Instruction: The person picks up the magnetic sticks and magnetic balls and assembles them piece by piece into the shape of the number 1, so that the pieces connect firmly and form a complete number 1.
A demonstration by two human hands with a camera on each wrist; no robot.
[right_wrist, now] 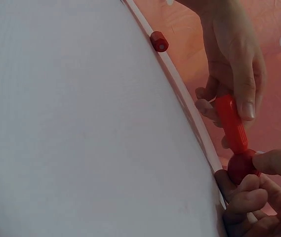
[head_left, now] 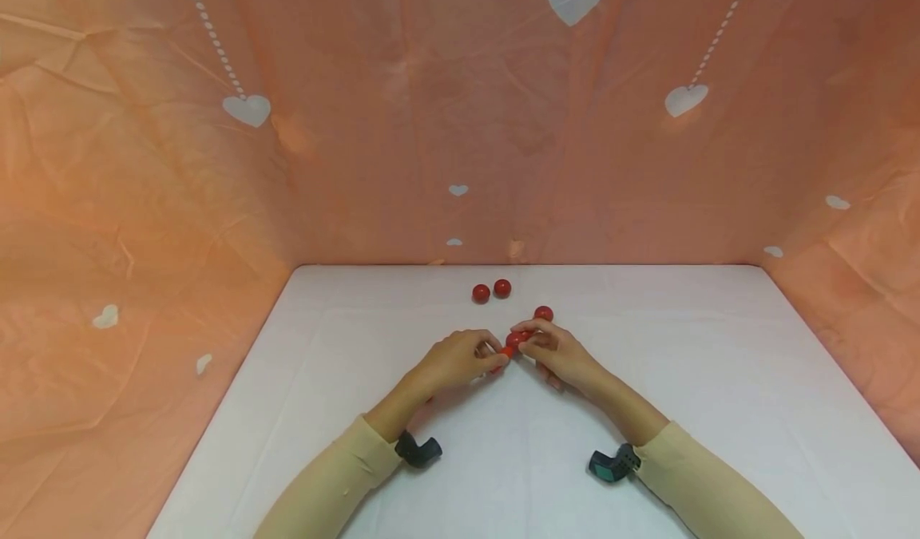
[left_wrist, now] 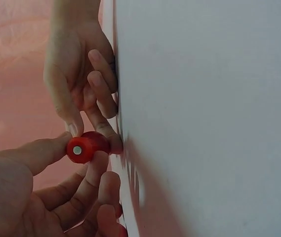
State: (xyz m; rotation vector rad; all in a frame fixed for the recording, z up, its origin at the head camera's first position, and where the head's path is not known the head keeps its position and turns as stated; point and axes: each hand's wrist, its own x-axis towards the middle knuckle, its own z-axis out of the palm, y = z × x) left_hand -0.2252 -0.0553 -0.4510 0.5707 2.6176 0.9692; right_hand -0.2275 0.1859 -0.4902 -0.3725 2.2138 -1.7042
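My left hand point(head_left: 460, 359) grips an orange-red rod point(right_wrist: 231, 123) between thumb and fingers. A pale metallic spot marks the rod's end point(left_wrist: 77, 149) in the left wrist view. My right hand point(head_left: 564, 355) pinches a dark red ball point(right_wrist: 242, 167), and the rod's lower end touches this ball in the right wrist view. Both hands meet over the middle of the white table. From the head view, fingers cover parts of the rod and ball.
Two red balls point(head_left: 481, 293) point(head_left: 502, 287) sit near the table's back edge. One more red ball point(head_left: 543, 313) lies just beyond my right hand. A short red cylinder point(right_wrist: 159, 41) rests on the white table point(head_left: 647, 323). Patterned orange cloth point(head_left: 402, 124) surrounds the back and sides.
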